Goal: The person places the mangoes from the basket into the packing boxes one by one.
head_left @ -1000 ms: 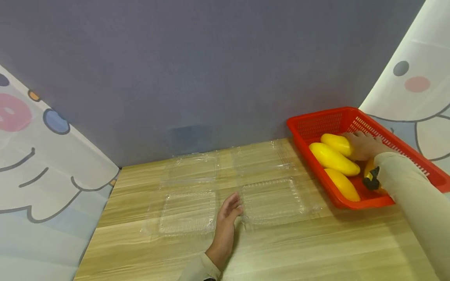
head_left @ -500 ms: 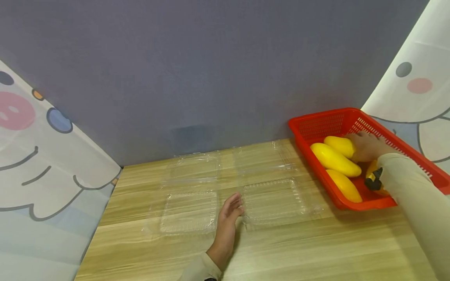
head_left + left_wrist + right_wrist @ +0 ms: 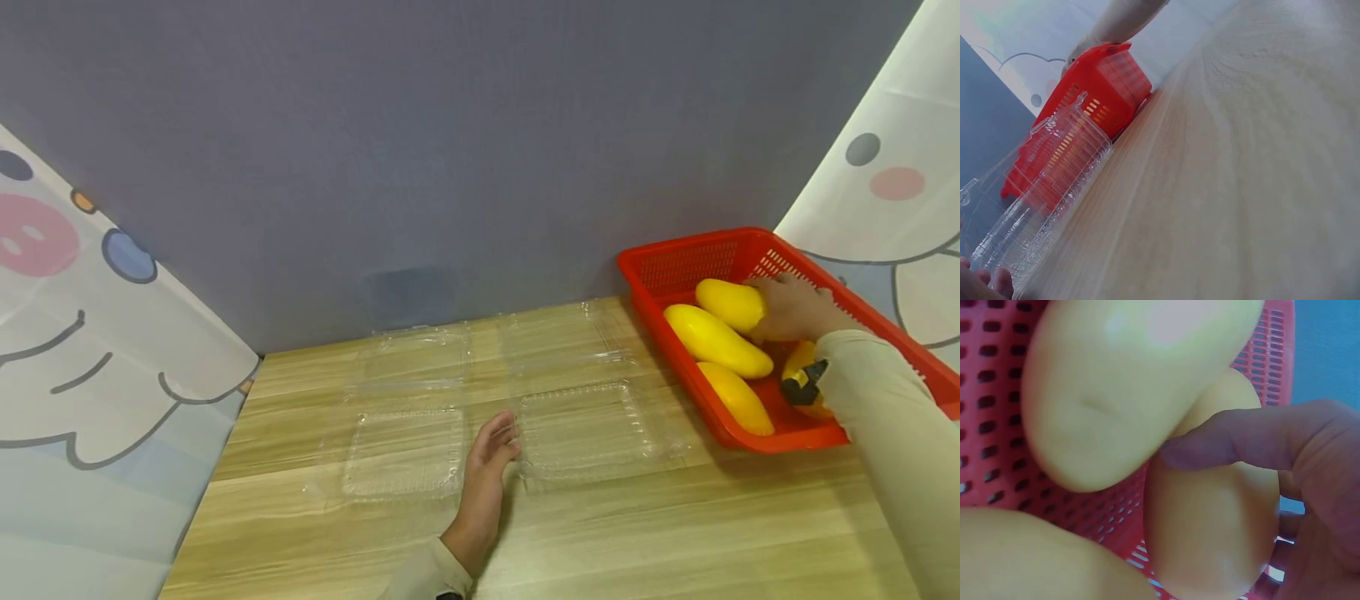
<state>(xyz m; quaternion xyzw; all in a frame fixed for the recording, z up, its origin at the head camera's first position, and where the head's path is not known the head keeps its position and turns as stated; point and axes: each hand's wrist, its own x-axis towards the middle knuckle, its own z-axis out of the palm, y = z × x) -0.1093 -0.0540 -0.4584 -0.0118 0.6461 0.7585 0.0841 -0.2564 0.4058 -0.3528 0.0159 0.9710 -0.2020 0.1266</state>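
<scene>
Inside the red basket [image 3: 808,437], my right hand [image 3: 798,308] grips a yellow mango [image 3: 729,305] at the far end. In the right wrist view my thumb [image 3: 1210,444] lies across this mango [image 3: 1210,531] and the other fingers go round its far side, partly hidden. A second mango [image 3: 716,342] lies alongside, with another [image 3: 735,400] nearer the front and one more [image 3: 801,363] partly under my wrist. My left hand [image 3: 486,467] rests relaxed at the left edge of a clear plastic clamshell container [image 3: 585,425], fingertips right at its side.
A second clear clamshell container [image 3: 405,450] lies opened out to the left of my left hand, its lid toward the grey wall [image 3: 480,167]. Both containers lie on the wood-grain table [image 3: 600,542]. Printed cartoon curtains [image 3: 67,350] stand at both sides.
My right hand has risen slightly and the mango at its fingers has shifted a little up and right. My left hand stays at the container's edge.
</scene>
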